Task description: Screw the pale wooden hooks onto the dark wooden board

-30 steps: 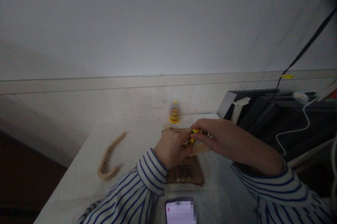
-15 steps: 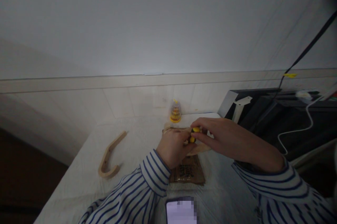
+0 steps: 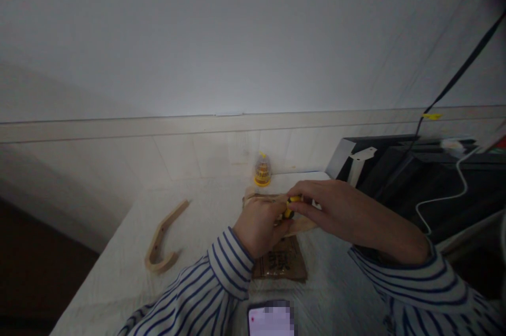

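Note:
My right hand (image 3: 322, 204) pinches a short yellow-and-black screwdriver (image 3: 291, 206) by its handle between thumb and fingers; its shaft is hidden. My left hand (image 3: 261, 223) is closed round a pale wooden piece (image 3: 302, 224), right beside the screwdriver. Much of that wood lies hidden under my hands. Beneath them is a flat brown packet (image 3: 282, 261) with dark printing. Off to the left, a J-shaped wooden hook (image 3: 156, 241) with small holes lies on the white-covered table (image 3: 118, 267).
A clear cone-shaped container with a yellow base (image 3: 262, 171) stands by the wall behind my hands. At the front edge of view lies a phone (image 3: 271, 320) with a lit screen. Black panels (image 3: 395, 178) and a white cable (image 3: 462, 183) are on the right.
The yellow-and-black handle has turned slightly in my right fingers. Both hands stay in nearly the same place, and the whole view has shifted a little.

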### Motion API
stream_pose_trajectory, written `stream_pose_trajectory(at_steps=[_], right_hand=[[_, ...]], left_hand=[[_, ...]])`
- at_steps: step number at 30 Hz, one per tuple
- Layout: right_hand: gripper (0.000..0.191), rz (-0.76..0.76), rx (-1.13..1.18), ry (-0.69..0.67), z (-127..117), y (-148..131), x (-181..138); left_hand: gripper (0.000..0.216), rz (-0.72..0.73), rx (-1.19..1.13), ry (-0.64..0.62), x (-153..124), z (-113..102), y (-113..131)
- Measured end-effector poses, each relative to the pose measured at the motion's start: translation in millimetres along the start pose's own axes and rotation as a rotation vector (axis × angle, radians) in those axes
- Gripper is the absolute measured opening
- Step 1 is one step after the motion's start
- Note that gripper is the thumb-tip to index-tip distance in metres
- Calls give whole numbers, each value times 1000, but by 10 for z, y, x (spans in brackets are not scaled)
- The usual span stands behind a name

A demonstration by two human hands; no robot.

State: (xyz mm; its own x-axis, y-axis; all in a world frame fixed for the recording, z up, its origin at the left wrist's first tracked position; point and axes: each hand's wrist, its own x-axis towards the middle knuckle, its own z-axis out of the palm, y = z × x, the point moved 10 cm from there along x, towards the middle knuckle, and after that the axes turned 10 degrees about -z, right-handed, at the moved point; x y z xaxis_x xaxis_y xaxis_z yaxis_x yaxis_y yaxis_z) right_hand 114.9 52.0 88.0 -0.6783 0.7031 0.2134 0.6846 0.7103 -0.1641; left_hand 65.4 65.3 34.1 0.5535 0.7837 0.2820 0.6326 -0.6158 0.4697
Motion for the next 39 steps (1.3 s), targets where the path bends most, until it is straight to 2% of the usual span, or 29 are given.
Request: stream_pose_trajectory(at_steps=[13,18,21,26,39], right_hand=[[18,13,-19,22,-26,-20,5],[18,23,-13,21,-19,-3,13],[19,30,-19,20,-14,18,17],[20,49,-42,27,-20,52,15],[22,-23,-2,-3,-10,-41,4]], left_hand=[[13,38,-37,-21,7,4,42],[11,-7,-20,-25,20,20,-5],[15,-39,-9,-9,26,0,-40],[17,-8,-39,35,16,-58,-26],[14,0,-8,17,13,-16,-62]])
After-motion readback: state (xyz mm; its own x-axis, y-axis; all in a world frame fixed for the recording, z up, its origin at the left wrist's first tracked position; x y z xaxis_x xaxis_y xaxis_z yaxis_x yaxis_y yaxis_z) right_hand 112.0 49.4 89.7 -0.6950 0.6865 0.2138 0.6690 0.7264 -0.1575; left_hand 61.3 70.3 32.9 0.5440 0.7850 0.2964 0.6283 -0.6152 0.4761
